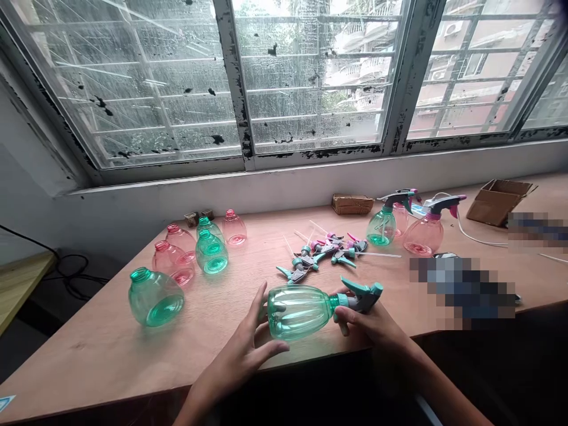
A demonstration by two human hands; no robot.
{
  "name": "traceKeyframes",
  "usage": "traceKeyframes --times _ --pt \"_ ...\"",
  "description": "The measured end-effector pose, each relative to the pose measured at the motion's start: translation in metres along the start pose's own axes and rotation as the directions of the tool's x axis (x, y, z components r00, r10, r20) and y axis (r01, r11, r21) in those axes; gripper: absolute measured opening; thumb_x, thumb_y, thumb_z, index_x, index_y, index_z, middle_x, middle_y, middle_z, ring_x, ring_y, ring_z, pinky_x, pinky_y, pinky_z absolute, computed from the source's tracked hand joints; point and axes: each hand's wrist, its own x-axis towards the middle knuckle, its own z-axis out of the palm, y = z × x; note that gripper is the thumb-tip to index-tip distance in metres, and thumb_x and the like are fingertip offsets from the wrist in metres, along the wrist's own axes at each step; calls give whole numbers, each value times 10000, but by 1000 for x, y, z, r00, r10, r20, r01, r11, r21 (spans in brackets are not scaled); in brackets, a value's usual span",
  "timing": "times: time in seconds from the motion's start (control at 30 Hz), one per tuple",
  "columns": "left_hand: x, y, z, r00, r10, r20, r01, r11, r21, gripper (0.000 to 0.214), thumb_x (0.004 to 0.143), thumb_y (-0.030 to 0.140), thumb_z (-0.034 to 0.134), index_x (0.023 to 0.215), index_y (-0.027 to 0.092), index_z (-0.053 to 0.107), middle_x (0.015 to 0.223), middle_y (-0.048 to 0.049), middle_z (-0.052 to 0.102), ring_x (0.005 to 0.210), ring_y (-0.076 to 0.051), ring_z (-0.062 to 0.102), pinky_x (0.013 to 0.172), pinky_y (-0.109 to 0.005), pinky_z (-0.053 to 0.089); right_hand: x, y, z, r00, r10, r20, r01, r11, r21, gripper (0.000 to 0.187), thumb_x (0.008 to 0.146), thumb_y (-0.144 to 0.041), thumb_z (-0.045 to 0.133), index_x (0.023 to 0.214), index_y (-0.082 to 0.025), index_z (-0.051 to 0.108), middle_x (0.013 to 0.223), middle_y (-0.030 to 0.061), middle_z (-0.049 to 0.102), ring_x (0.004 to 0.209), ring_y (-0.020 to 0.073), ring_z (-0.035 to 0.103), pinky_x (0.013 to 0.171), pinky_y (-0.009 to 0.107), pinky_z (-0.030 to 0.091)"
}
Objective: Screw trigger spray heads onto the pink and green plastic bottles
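Green spray bottle (298, 312) sideways between your grips, near the desk's (97, 355) front edge.
Your right grip (377, 320) is closed on its spray head (361, 300); your left grip (251, 343) is spread at the base, contact unclear. Corner label (6, 403): seems too small to read.

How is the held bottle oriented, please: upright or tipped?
Tipped: the bottle is sideways, base near the left hand, spray head in the right hand.
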Motion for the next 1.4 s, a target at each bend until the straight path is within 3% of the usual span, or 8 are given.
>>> traceKeyframes --times 0.13,0.3,0.47,0.63,0.77,0.97,1.13,1.4 --pt "0 -2 0 1000 8 -4 -7 997 76 866 910 310 715 1566 378 155 1651 -58 219 1444 -331 369 1198 -498 339 0 -2 1 1000 1 10 0 1000 -16 358 833 -410 780 1057 -159 657 717 2 668 560 138 594 601 293 462" --pt "0 -1 2 998 54 -20 -51 991 125 853 939 255 656 1566 398 95 1640 -59 247 1420 -308 415 1195 -504 337 -1 -4 1 1000 -1 21 1 1000 -29 344 839 -416 771 1049 -164 666 715 6 670 554 142 589 598 301 456" --pt "-1 1 1 999 19 -27 -13 984 175 1035 862 292 768 1573 398 23 1658 -63 201 1460 -329 338 1224 -535 249 -1 -3 1 1000 5 -9 -5 1000 -16 368 817 -430 788 1044 -165 669 711 8 664 546 147 585 585 306 457" --pt "-1 4 1 1000 1 -11 1 983 182 860 935 356 683 1581 329 116 1650 -79 228 1466 -311 333 1224 -488 282 0 1 -2 1000 3 13 -3 1000 -30 356 840 -411 774 1073 -164 669 715 9 668 558 147 596 593 299 458" --pt "0 4 3 999 31 -8 -29 987 156 842 970 322 628 1578 375 48 1628 -65 288 1422 -297 415 1213 -492 297 0 2 -2 1000 -1 16 1 1000 -22 335 852 -395 768 1082 -176 661 736 6 680 563 139 592 599 293 458" --pt "-1 1 0 1000 17 -25 -11 975 220 998 894 342 736 1580 373 12 1670 -61 161 1496 -317 255 1242 -537 158 0 1 -1 1000 3 4 -3 1000 -20 349 851 -397 769 1091 -171 656 713 0 673 562 140 577 602 296 452" --pt "-2 3 -2 1000 -22 -2 22 984 177 779 974 415 613 1585 332 137 1661 -70 199 1495 -325 261 1235 -507 229 -1 0 0 1000 12 -2 -12 1000 -22 376 821 -430 785 1063 -166 669 718 9 666 557 150 582 587 306 470" --pt "-2 1 1 1000 28 -9 -27 987 156 899 959 342 646 1580 385 -1 1655 -56 221 1452 -312 362 1226 -522 245 -1 -2 1 1000 18 -10 -18 1000 -19 389 816 -445 785 1060 -166 669 695 0 654 569 151 582 609 304 464"
